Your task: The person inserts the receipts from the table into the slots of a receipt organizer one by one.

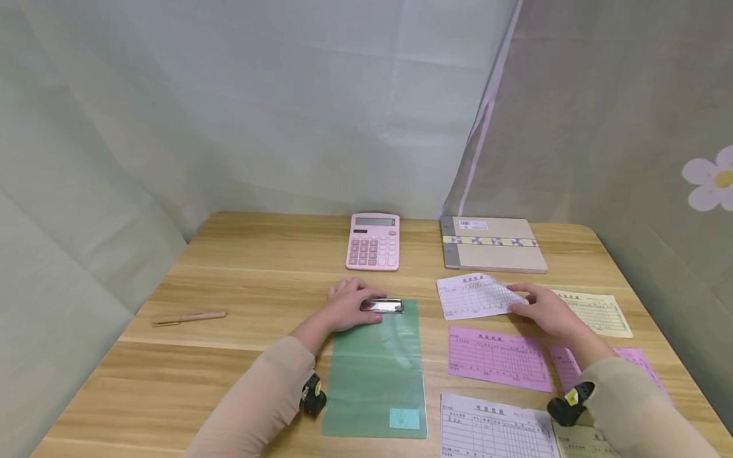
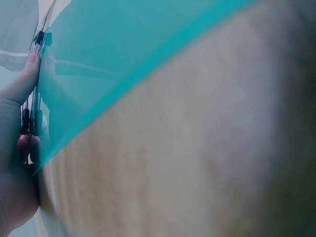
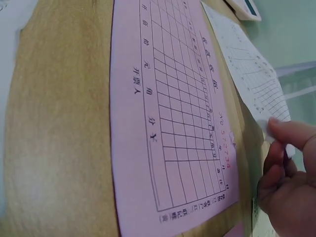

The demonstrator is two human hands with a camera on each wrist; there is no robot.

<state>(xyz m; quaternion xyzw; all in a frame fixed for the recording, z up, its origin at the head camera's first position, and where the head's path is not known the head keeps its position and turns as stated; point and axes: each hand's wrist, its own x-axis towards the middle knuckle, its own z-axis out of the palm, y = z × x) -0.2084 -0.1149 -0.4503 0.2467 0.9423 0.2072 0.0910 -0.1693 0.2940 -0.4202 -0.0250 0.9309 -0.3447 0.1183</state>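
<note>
A green clipboard [image 1: 375, 375] with a metal clip [image 1: 382, 305] at its top lies on the table. My left hand [image 1: 352, 305] holds the clip from its left side, thumb on the near side and fingers along the far side. In the left wrist view the thumb [image 2: 30, 66] rests against the clip. At the right, my right hand [image 1: 541, 310] pinches the right corner of a white receipt slip [image 1: 472, 298] between thumb and fingers. That corner is lifted and the paper bends. Beneath the slip's near edge lies a pink receipt slip [image 1: 498, 358].
A yellow slip [image 1: 598, 315], another pink slip [image 1: 638, 362] and a white slip [image 1: 492, 429] lie around the right arm. A pink calculator [image 1: 373, 243] and a beige notebook [image 1: 495, 245] sit at the back. At the left is a pen [image 1: 189, 317].
</note>
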